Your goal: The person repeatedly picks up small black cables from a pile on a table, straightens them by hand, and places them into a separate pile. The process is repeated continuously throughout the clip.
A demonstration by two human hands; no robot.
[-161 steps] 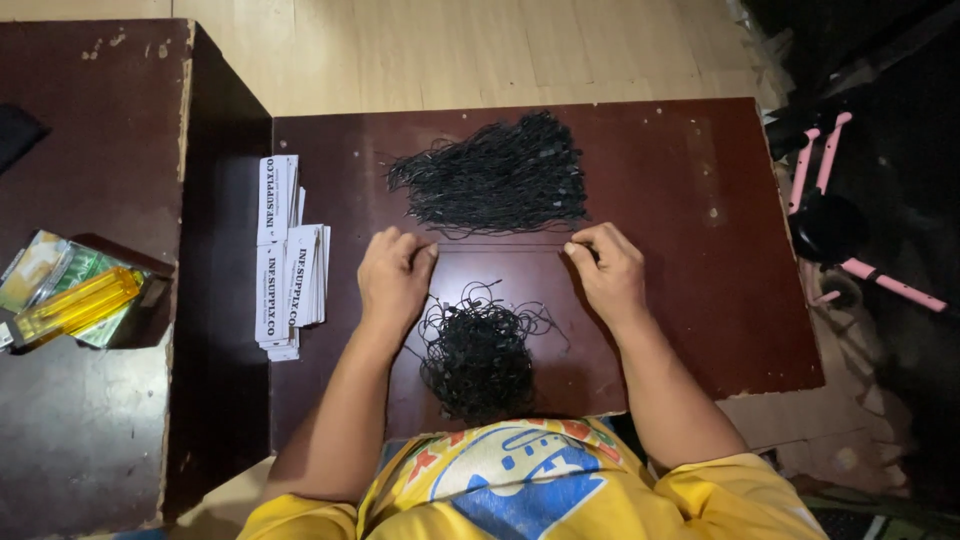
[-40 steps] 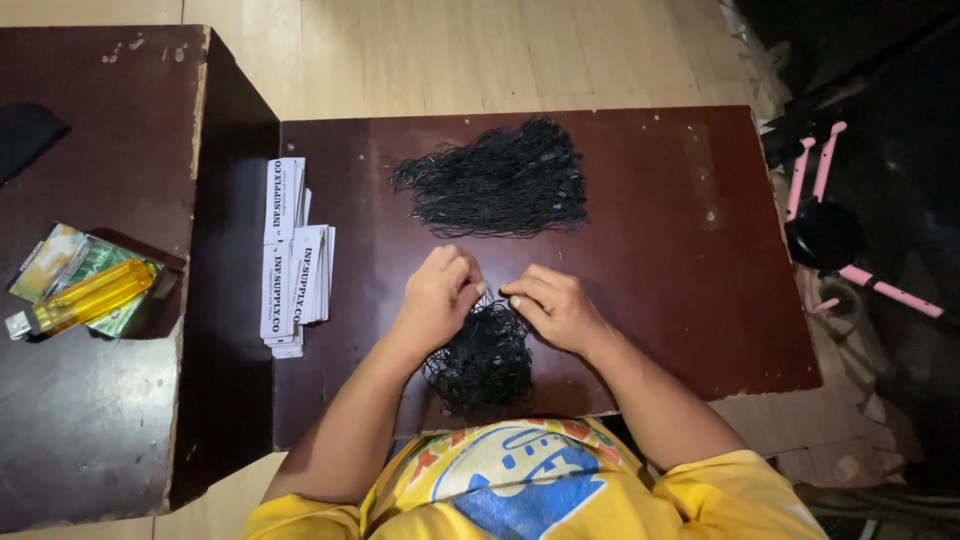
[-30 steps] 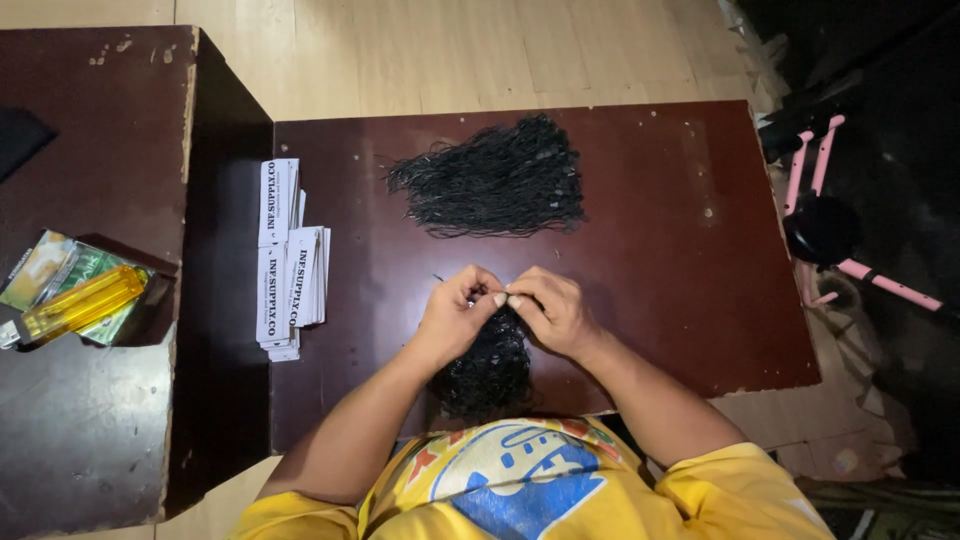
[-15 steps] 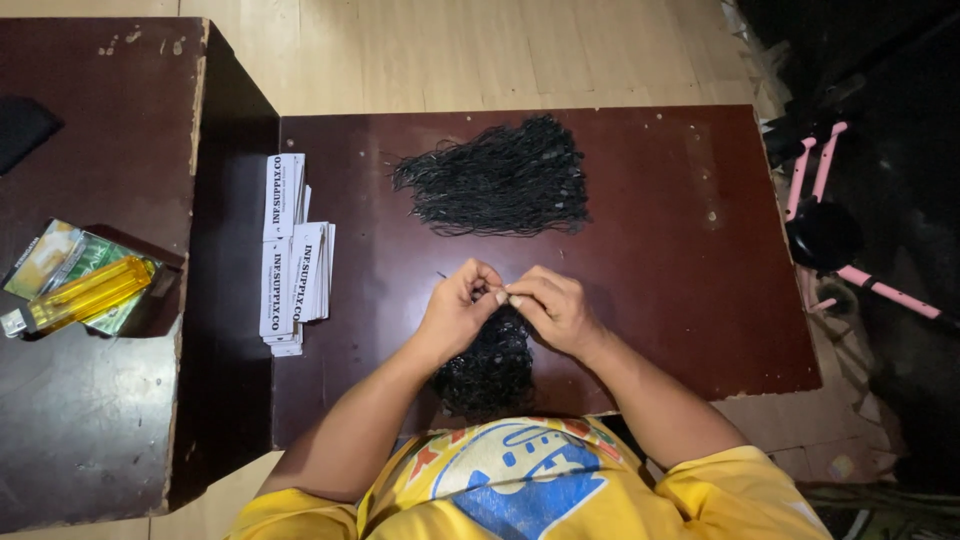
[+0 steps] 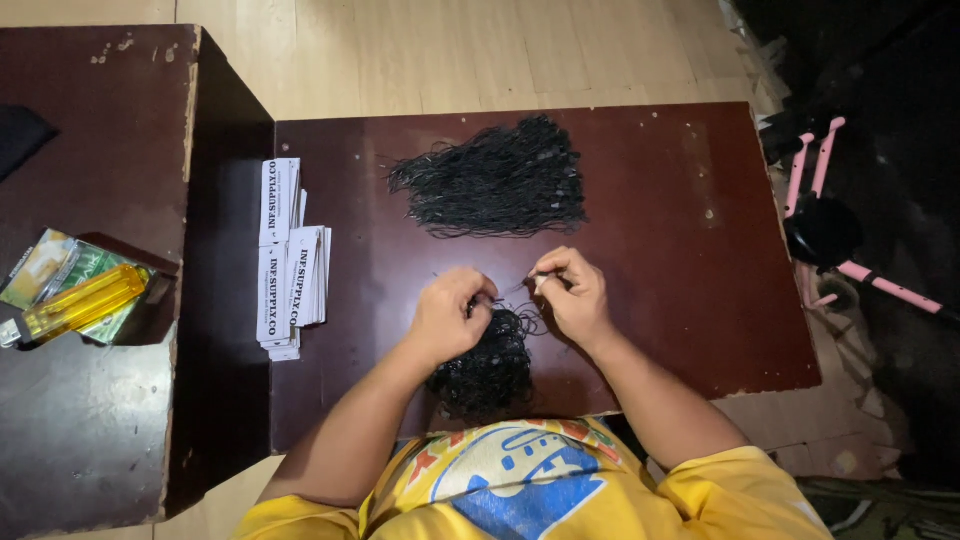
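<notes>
The dark brown table (image 5: 700, 300) fills the centre of the frame, on a pale wood floor (image 5: 450, 50); a second, taller brown table (image 5: 90, 420) occupies the left edge. At upper centre of the main table lies a spread pile of black cords (image 5: 495, 180); a tighter heap of cords (image 5: 485, 360) sits at lower centre, just above the person's yellow shirt. A stack of white cards (image 5: 290, 260) lies at centre left, well apart from both piles. The step in hand appears to be separating one cord from the heap: the left hand (image 5: 450, 315) is curled closed on the heap's top, and the right hand (image 5: 575, 295) pinches a thin strand between thumb and forefinger. The next move likely calls for a steady pull without snagging neighbouring cords. A pink-framed object (image 5: 830, 220) stands at the right edge; a yellow lighter (image 5: 85, 300) lies on the left table.
</notes>
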